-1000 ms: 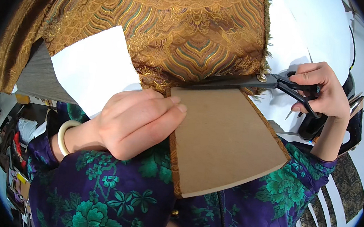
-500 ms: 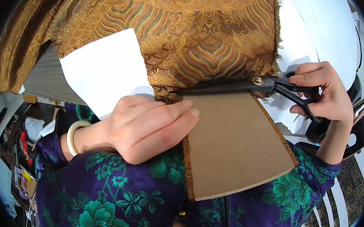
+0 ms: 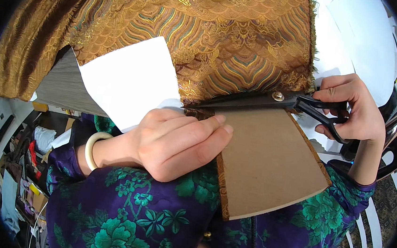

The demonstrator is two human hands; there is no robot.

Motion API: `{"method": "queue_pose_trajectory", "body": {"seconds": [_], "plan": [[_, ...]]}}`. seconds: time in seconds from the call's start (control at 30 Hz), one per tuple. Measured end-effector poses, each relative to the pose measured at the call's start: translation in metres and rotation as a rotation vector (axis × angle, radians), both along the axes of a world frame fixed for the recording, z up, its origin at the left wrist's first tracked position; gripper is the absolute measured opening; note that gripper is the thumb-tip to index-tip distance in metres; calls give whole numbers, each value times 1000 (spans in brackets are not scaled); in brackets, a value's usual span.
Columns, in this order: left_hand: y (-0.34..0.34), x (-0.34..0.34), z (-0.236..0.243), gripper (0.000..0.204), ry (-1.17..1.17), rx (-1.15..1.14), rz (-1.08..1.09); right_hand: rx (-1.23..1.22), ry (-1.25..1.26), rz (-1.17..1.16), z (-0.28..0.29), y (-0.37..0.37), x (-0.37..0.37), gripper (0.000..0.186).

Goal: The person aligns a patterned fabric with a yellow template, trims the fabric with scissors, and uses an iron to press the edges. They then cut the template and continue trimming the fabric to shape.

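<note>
My right hand (image 3: 353,107) grips the handles of black fabric scissors (image 3: 238,101). Their blades lie almost closed along the near edge of a brown-gold brocade cloth (image 3: 206,35). The tips reach close to a white paper piece (image 3: 131,78) lying on the cloth. Below the blades is a tan board (image 3: 270,163) with brocade strips along its two sides. My left hand (image 3: 184,146) is closed at the board's upper left corner, its fingertips on the board's face. The thumb is hidden, and so is whatever lies under the curled fingers.
A grey wood-grain surface (image 3: 65,86) shows left of the paper. White sheeting (image 3: 352,38) lies beyond the cloth's frayed right edge. Dark patterned strips (image 3: 368,228) lie at lower right, beside a black object with a handle (image 3: 392,150). Mixed items crowd shelves (image 3: 30,156) at lower left.
The scissors' handles have come closer together. Their tips have moved left along the cloth edge, nearer the white paper. The whole scene has shifted slightly right in view.
</note>
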State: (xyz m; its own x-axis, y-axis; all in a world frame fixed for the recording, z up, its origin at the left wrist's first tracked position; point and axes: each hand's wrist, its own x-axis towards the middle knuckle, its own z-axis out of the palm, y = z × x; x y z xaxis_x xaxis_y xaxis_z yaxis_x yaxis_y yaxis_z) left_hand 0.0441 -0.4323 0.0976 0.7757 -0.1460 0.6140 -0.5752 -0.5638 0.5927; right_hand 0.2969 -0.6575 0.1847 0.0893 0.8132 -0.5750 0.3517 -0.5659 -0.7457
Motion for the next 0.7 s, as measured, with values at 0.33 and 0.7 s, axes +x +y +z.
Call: {"method": "queue_pose_trajectory", "body": {"seconds": [0.33,0.7], "plan": [[7,-2,3,40,51,-2,-18,158,-45,51,-6,5,-1,34],[-3,5,-1,41,55,-105,-5,454,-292,-779,-19,-86,-44,54]]}}
